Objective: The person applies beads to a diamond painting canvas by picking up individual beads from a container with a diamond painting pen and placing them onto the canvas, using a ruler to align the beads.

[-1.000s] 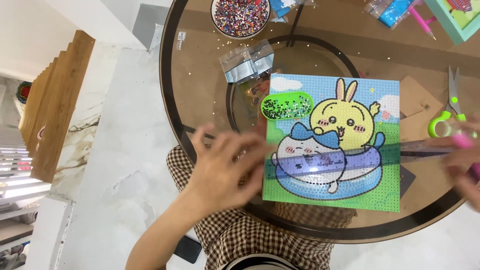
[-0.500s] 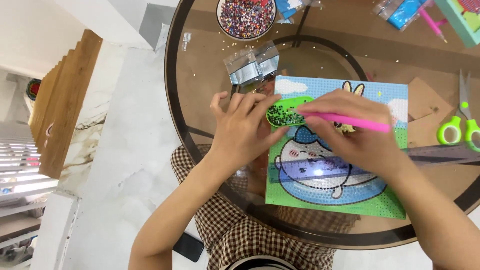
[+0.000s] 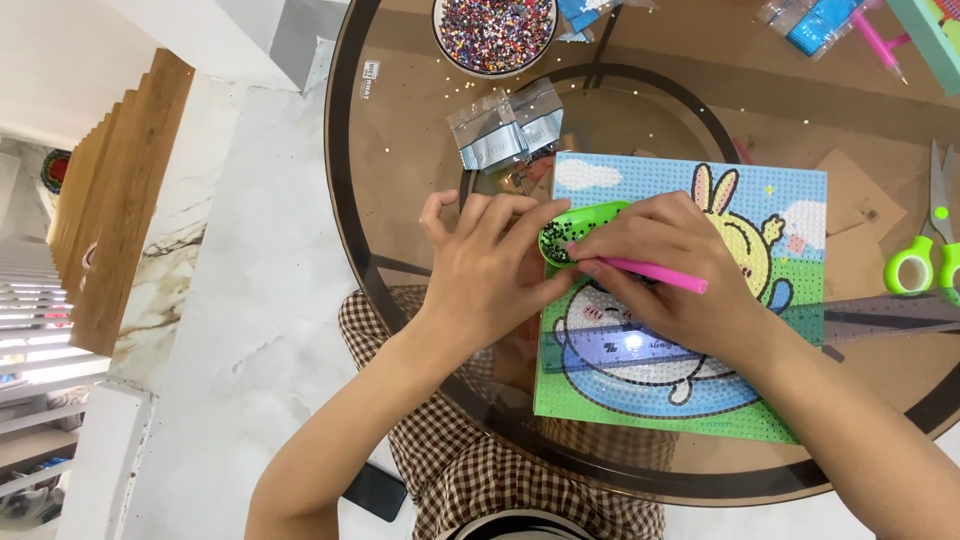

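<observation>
While the left hand point(image 3: 492, 275) steadies the green bead tray point(image 3: 580, 232) at the diamond-painting canvas's point(image 3: 790, 215) left edge on the glass counter point(image 3: 400, 150), the right hand point(image 3: 680, 270), grip clenched around a pink pen point(image 3: 655, 275), dips its tip among the beads; seemingly picking one up, then it needs precise placing.

green bead tray point(image 3: 580, 228) with dark beads; pink pen point(image 3: 655, 276); canvas point(image 3: 700, 330) in green, sky blue and yellow with white clouds; clear ruler point(image 3: 640, 348); green-handled scissors point(image 3: 925, 262); multicoloured beads in bowl point(image 3: 497, 32); brown-tinted glass tabletop point(image 3: 420, 200); brown-and-white checked trousers point(image 3: 470, 470).
</observation>
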